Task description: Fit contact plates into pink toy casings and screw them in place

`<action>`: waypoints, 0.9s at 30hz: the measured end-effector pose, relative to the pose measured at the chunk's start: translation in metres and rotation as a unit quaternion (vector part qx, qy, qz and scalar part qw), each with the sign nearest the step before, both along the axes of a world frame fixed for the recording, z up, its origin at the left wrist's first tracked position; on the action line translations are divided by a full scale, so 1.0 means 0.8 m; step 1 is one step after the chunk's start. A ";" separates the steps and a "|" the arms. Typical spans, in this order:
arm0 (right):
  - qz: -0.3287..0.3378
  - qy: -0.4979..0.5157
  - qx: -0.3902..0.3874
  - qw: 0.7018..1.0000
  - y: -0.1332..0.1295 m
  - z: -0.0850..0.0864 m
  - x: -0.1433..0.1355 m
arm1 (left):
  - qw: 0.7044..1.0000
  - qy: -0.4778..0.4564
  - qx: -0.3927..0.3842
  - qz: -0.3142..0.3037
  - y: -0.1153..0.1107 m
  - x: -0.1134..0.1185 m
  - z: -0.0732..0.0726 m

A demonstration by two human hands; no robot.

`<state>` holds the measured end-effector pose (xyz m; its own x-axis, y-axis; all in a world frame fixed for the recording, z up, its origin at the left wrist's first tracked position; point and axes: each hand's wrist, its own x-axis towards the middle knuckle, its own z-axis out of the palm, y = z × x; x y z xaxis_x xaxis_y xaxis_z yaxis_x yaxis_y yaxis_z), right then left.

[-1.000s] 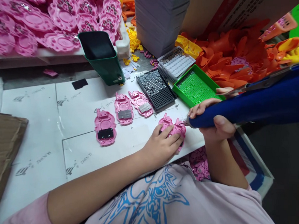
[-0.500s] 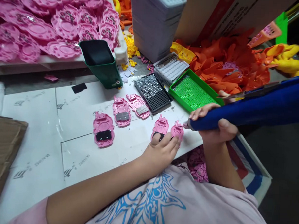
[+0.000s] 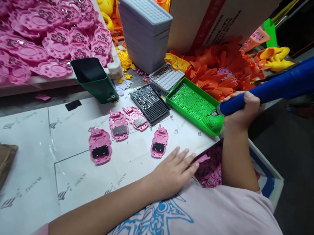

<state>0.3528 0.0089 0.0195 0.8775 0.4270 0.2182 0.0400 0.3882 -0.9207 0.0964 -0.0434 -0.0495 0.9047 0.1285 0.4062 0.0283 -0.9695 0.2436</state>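
My right hand is wrapped round a blue electric screwdriver. Its bit points down at the green tray of small screws, over the near right end. My left hand lies with fingers stretched out at the front edge of the table. A pink plastic part is just beyond its fingertips, over the edge above a bin of pink parts. A pink casing with a black cover lies just past the left hand. Further left are a larger black-covered casing and two grey-covered casings.
A black perforated screw tray sits beside the green one. Behind stand a dark green container and a tall stack of pale trays. Pink casings fill a white crate at back left. Orange parts are heaped behind the trays.
The right hand has lifted the screwdriver off the small pink part and swung its tip to the green tray. My left hand has slid that part rightward off the table edge, its fingers now straighter.
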 end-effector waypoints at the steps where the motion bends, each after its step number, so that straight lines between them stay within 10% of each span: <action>1: -0.013 -0.027 0.007 1.000 0.004 -0.005 0.003 | 0.999 -0.001 0.005 0.039 0.003 -0.002 0.001; 5: -0.035 -0.091 0.021 0.995 0.013 -0.017 0.007 | 0.985 0.026 -0.003 0.171 0.009 -0.011 0.003; 12: -0.027 -0.104 0.016 0.994 0.013 -0.019 0.005 | 0.969 0.083 -0.022 0.230 0.008 -0.013 0.006; 27: 0.013 -0.133 0.013 0.991 0.012 -0.022 0.008 | 1.000 -0.004 -0.011 0.012 0.021 -0.018 -0.010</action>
<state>0.3596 0.0186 0.0019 0.7767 0.4398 0.4509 0.2696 0.4149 -0.8690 0.0824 -0.0262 -0.0579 0.8977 0.1586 0.4111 0.0486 -0.9629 0.2653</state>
